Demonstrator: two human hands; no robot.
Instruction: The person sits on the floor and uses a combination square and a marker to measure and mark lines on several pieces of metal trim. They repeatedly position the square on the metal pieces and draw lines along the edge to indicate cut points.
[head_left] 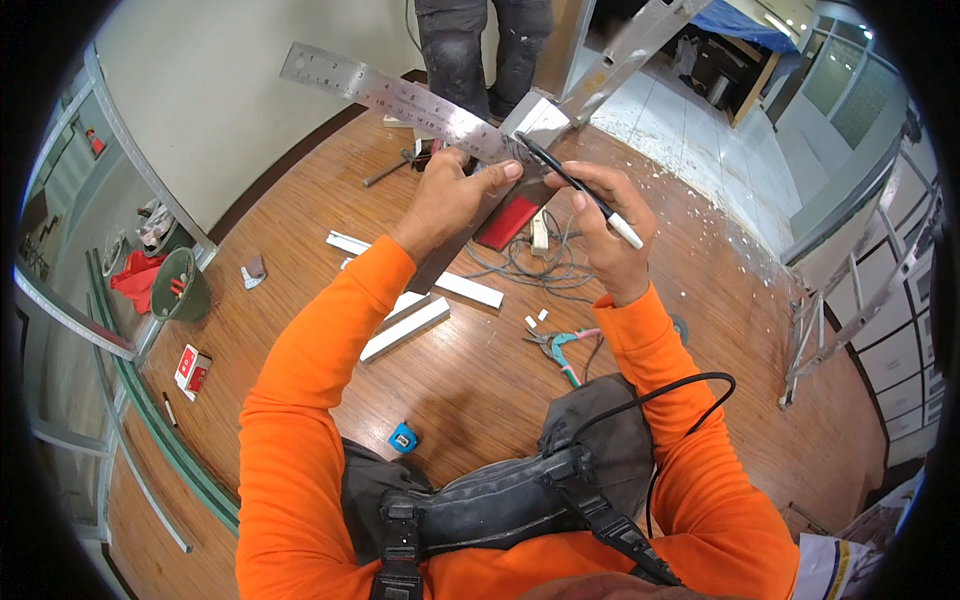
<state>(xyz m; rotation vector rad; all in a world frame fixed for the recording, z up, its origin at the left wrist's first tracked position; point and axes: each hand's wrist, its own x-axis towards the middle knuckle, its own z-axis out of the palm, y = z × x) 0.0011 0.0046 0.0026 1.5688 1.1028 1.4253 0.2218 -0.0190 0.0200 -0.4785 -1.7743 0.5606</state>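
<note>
My left hand [455, 195] is closed on the end of a long steel ruler [390, 95], its thumb pressed flat on the metal. The ruler slants up to the left, and its lower end lies across a length of channel [540, 118] with a white top end and a darker shaded side. Whether my left fingers also grip the channel from below is hidden. Between the fingers and thumb of my right hand [615, 225] is a black marker pen [570, 180] with a white end. Its tip touches or nearly touches the channel beside the ruler's edge.
White channel offcuts [405, 328], snips [560, 350], a blue tape measure [403, 438] and a tangled grey cable [545, 265] lie on the wooden floor [720, 330]. A green bucket [180, 285] stands left, a ladder [850, 290] right. Another person's legs [480, 50] are ahead.
</note>
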